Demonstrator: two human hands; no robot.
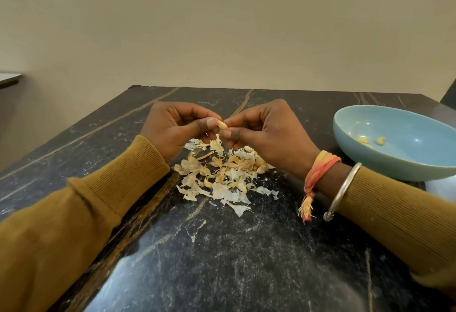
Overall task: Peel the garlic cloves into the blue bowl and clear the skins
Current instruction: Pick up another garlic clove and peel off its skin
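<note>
A small pale garlic clove (223, 124) is held above the black gold-veined marble table (222, 250), pinched from both sides. It is grasped by the left grip (172, 129) between thumb and curled forefinger, with the remaining fingers folded into the palm. The clove's other end is pinched by the right grip (266, 134) in the same curled manner. Both wrists are raised and both forearms are angled inward, clad in mustard ribbed sleeves (128, 183).

A strip of papery skin (218, 139) is seen hanging under the clove. A heap of loose white and tan garlic skins (222, 178) is spread on the table beneath the hands. The shallow blue ceramic bowl (370, 163) is set to the right, near the right wrist, and two peeled cloves (364, 140) are contained in it. An orange thread band (318, 171) and a silver bangle (343, 188) are worn on the right wrist.
</note>
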